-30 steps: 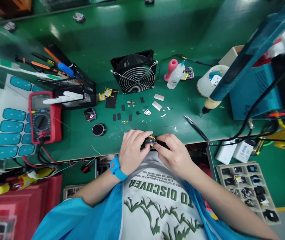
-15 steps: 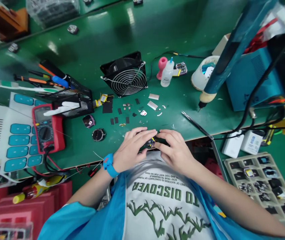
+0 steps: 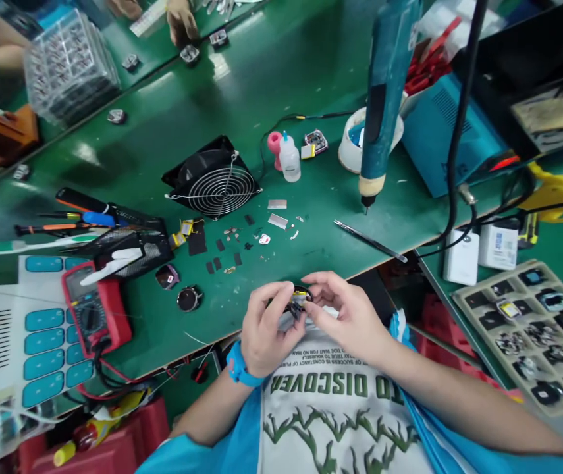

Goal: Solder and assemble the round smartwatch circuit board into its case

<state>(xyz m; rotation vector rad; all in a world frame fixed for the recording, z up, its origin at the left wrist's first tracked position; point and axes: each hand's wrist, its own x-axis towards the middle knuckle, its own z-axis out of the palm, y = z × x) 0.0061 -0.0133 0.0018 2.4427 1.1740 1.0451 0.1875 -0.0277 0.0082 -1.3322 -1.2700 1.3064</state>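
At your far left, the red multimeter (image 3: 83, 316) has markings too small to read. Just behind it stands the black mesh holder (image 3: 150, 247) with tools. The round watch (image 3: 189, 299) lies on the green bench (image 3: 321, 257). Your left hand (image 3: 267, 326) pinches the small black-and-yellow device (image 3: 299, 299) between thumb and fingers, above your white shirt (image 3: 330, 415), near the bench edge. Farther back, the clear bottle (image 3: 290, 159) has print which I cannot read. On your shirt, upside down, I read "TO DISCOVER" and, smaller, "STAY TRUE TO YOURSELF". Your right hand (image 3: 345, 316) is half curled, fingertips at the device's right side; whether they grip it, I cannot tell. Then the blue electric screwdriver (image 3: 380, 145) hangs in front of the white tub (image 3: 349, 155), hiding part of it. Near its tip lie the tweezers (image 3: 370, 241). At right, the white box (image 3: 498, 245) carries a square blue mark, not readable.
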